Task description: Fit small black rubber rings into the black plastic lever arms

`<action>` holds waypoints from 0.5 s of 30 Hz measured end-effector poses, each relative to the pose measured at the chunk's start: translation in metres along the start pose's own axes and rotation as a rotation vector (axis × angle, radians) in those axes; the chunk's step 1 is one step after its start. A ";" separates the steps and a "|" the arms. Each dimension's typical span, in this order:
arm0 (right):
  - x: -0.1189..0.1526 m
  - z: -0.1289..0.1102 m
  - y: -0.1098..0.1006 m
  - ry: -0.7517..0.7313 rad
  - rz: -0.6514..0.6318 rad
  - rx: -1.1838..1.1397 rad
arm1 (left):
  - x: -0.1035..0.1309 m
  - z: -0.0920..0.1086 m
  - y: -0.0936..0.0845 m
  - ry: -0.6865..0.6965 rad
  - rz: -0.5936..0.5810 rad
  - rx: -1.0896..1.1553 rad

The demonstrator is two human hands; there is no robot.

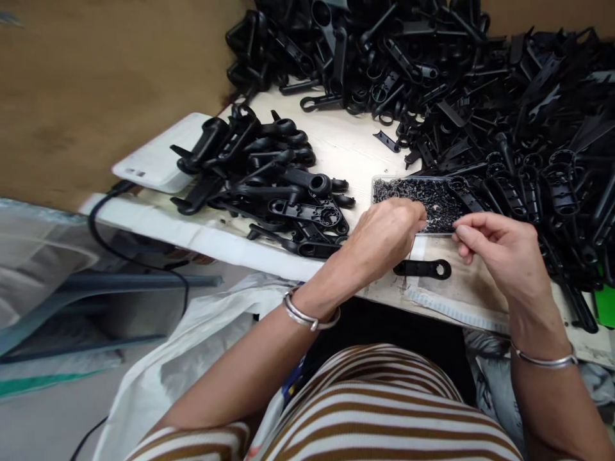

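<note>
My left hand is closed over the near-left side of a shallow clear tray; its fingertips are turned away, so what they hold is hidden. Small dark screw-like pieces fill the tray. At the tray's near right corner, my right hand has thumb and forefinger pinched together; anything between them is too small to make out. On the table between my hands lies a flat black plastic arm with a ring at its right end, partly covered by my left wrist.
A heap of black plastic arms lies left of the tray, against a white box with a black cable. Larger piles of black parts cover the back and right. The table's front edge runs before my body.
</note>
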State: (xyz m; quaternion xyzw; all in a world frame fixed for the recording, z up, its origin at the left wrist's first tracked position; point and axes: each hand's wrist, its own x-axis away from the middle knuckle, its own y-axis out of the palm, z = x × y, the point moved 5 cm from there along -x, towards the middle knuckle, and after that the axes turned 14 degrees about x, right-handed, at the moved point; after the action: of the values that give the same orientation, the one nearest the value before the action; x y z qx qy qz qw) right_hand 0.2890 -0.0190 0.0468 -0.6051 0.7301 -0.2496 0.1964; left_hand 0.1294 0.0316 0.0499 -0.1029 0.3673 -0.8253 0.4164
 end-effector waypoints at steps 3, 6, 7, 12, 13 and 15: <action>0.023 0.016 0.005 0.104 -0.021 -0.205 | 0.014 0.008 0.003 0.069 0.040 0.266; 0.042 0.024 0.013 0.163 -0.036 -0.381 | 0.026 0.009 0.013 0.031 0.034 0.543; 0.046 0.024 0.015 0.165 -0.030 -0.430 | 0.030 0.007 0.017 -0.002 0.022 0.631; 0.055 0.019 0.024 0.130 0.014 -0.537 | 0.040 0.000 0.032 -0.131 0.019 0.890; 0.056 0.020 0.026 0.125 0.027 -0.531 | 0.040 -0.001 0.033 -0.139 0.024 0.914; 0.057 0.021 0.028 0.117 0.053 -0.519 | 0.041 -0.001 0.034 -0.150 0.029 0.956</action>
State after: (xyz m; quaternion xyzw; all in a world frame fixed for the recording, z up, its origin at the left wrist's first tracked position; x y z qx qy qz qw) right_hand 0.2686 -0.0733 0.0142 -0.6006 0.7952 -0.0831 -0.0015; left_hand 0.1237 -0.0124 0.0197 0.0457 -0.0827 -0.8861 0.4537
